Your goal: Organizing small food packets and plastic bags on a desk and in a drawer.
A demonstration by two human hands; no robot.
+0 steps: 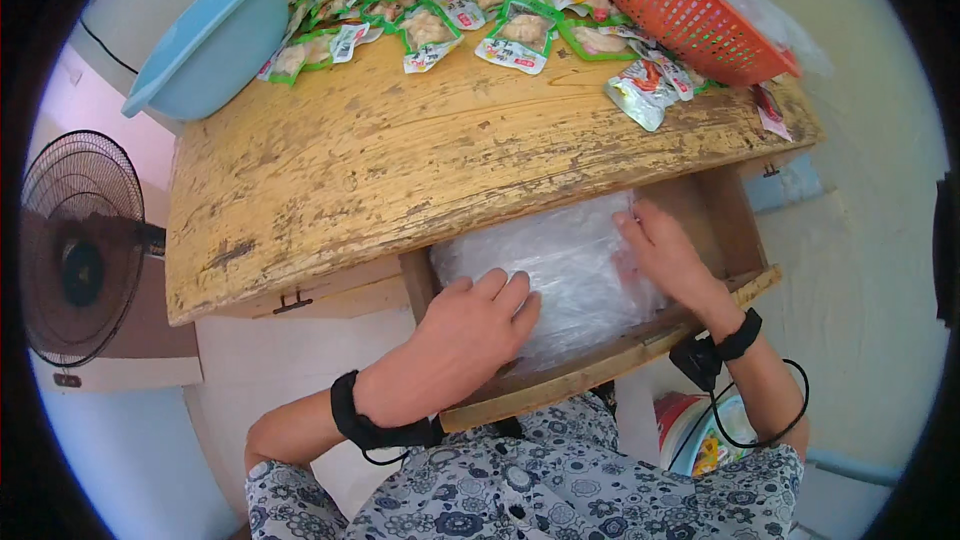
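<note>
A wooden drawer (600,373) stands pulled out from the worn yellow wooden table (360,165). Inside it lies a stack of clear plastic bags (562,262). My left hand (465,341) rests over the stack's left part, fingers curled; whether it grips any plastic is hidden. At the stack's right edge, my right hand (664,251) has its thumb and fingers on the plastic, and some film shows beneath the palm. Both wrists wear black straps. On the table's far part lie many sealed food packets with green edges (525,30), and a silver packet (637,94) is nearer the front.
A light blue basin (210,37) leans at the table's back left, and a red perforated basket (690,7) tilts over packets at the right. A black fan (82,247) stands left. A bucket holding packets (709,435) is on the floor beside my right arm.
</note>
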